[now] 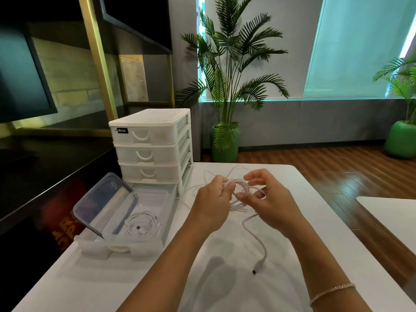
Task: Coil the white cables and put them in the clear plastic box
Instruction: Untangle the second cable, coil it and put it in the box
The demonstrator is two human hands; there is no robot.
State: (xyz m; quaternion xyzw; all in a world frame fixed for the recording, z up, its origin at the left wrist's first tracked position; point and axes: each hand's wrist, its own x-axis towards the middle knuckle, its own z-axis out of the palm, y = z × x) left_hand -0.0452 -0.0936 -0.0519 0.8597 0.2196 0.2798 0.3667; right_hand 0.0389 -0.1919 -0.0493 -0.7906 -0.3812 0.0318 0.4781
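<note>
The white cable [242, 188] sat looped between both hands above the table [225, 284]. The left hand [213, 199] gripped the coil in curled fingers; the right hand [267, 197], at 3 o'clock from it, pinched a strand. The loose end with its plug [256, 267] trailed toward 6 o'clock. At 9 o'clock, the clear plastic box [126, 219] held a coiled cable [140, 224] before a white drawer unit [153, 145].

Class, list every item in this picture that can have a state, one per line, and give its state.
Clear box: open, lid propped up.
Coiled cable: inside the box.
Loose cable: partly coiled, plug end on the table.
Left hand: grips the coil.
Right hand: pinches the cable.
Drawer unit: upper three drawers closed.
</note>
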